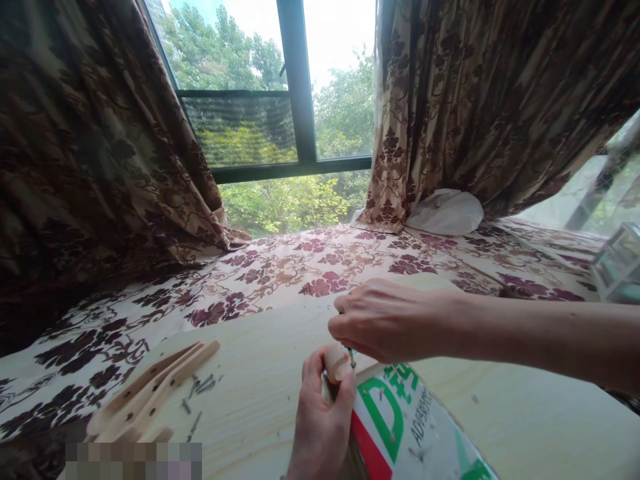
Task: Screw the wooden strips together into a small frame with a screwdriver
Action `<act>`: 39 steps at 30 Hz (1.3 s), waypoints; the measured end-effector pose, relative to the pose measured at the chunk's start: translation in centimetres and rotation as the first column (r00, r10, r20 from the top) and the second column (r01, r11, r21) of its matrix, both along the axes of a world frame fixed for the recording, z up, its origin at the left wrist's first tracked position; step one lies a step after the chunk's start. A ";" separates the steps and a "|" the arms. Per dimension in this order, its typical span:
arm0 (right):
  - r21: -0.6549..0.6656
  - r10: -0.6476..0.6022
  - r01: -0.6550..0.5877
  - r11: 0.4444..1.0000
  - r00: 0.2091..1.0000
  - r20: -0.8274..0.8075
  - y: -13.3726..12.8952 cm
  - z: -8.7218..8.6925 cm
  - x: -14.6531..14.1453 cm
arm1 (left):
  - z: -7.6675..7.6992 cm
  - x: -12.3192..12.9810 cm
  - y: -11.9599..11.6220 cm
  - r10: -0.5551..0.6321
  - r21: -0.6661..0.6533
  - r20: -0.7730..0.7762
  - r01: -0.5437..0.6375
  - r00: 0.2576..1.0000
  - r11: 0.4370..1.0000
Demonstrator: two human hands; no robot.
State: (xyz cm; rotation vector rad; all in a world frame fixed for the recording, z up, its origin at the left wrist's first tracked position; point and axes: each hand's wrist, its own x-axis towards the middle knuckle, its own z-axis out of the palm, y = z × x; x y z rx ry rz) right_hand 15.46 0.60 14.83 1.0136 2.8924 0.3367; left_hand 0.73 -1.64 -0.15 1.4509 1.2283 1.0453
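My left hand (323, 410) is closed around a rounded, pale wooden piece (337, 363), gripped between thumb and fingers at the near left corner of a printed carton (415, 427). Just above it, my right hand (377, 320) makes a fist around a tool with a thin metal shaft (353, 357). The shaft points down beside the wooden piece; whether they touch I cannot tell. Most of the tool's handle is hidden in my fingers. The carton, white with green lettering and a red band, lies on the light wooden tabletop (250, 373).
Several pale wooden strips with dark holes (155, 390) lie on the left of the tabletop. Next to them are loose screws (200, 385). Beyond stretches a floral cloth (320, 260), with a white bag (445, 212) by the curtain (460, 100). A clear box (620, 263) stands far right.
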 end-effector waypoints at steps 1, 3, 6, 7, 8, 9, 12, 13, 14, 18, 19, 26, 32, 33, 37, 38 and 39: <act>-0.017 -0.069 0.069 0.997 0.998 0.006 0.3 0.0 -0.1 | 0.0 0.0 0.1 0.000 0.001 0.003 0.000 1.000 1.000; -0.056 -0.229 0.228 0.972 0.973 -0.005 0.8 -0.1 -0.2 | 0.0 0.0 0.1 0.003 -0.005 0.022 -0.002 1.000 1.000; -0.124 -0.371 0.363 0.923 0.928 -0.046 1.4 -0.1 -0.1 | 0.0 0.0 0.1 0.000 -0.011 0.051 0.001 0.999 1.000; -0.139 -0.380 0.371 0.918 0.924 -0.047 1.4 0.0 -0.1 | 0.0 0.0 0.1 -0.003 -0.008 0.055 0.003 0.998 1.000; -0.150 -0.376 0.367 0.918 0.926 -0.039 1.4 0.2 -0.1 | 0.1 0.0 0.0 -0.005 -0.007 0.059 0.005 0.998 1.000; -0.155 -0.362 0.354 0.922 0.932 -0.029 1.2 0.5 -0.1 | 0.1 0.0 0.0 -0.003 -0.005 0.063 0.003 0.998 1.000; -0.099 -0.272 0.271 0.958 0.962 -0.005 0.2 1.2 -0.2 | 0.4 0.1 -0.2 0.019 -0.004 0.082 -0.019 0.996 1.000; -0.066 -0.216 0.216 0.974 0.976 0.005 -0.1 1.4 -0.2 | 0.5 0.1 -0.2 0.029 -0.003 0.088 -0.029 0.996 1.000; -0.039 -0.145 0.146 0.989 0.989 0.016 -0.4 1.4 -0.2 | 0.5 0.1 -0.2 0.039 -0.003 0.092 -0.039 0.995 0.999; 0.017 0.090 -0.091 0.996 0.995 0.039 -0.8 0.6 0.1 | 0.7 0.1 -0.4 0.043 -0.022 0.059 -0.042 0.997 0.999; 0.025 0.100 -0.101 0.995 0.994 0.033 -0.7 0.3 0.3 | 0.6 0.1 -0.4 0.037 -0.030 0.046 -0.036 0.998 0.999; -0.089 -0.260 0.258 0.962 0.965 -0.021 0.4 0.0 0.6 | 0.3 0.0 -0.1 0.003 -0.010 0.050 -0.003 0.999 1.000; -0.122 -0.340 0.337 0.933 0.940 0.000 -0.1 1.3 0.5 | 0.4 0.1 0.0 -0.003 -0.006 0.050 0.003 0.999 1.000; -0.134 -0.319 0.320 0.938 0.947 0.026 -0.3 1.5 0.5 | 0.4 0.1 -0.1 0.000 -0.007 0.048 0.001 0.999 1.000; -0.114 -0.091 0.101 0.988 0.992 0.092 -1.3 1.8 0.7 | 0.4 0.1 -0.2 0.015 -0.015 0.038 -0.014 0.999 1.000; -0.103 -0.033 0.042 0.994 0.996 0.084 -1.3 1.7 0.8 | 0.4 0.1 -0.2 0.018 -0.015 0.035 -0.017 0.999 1.000; -0.093 0.008 -0.001 0.996 0.998 0.070 -1.3 1.6 0.8 | 0.4 0.1 -0.2 0.019 -0.014 0.035 -0.019 0.999 1.000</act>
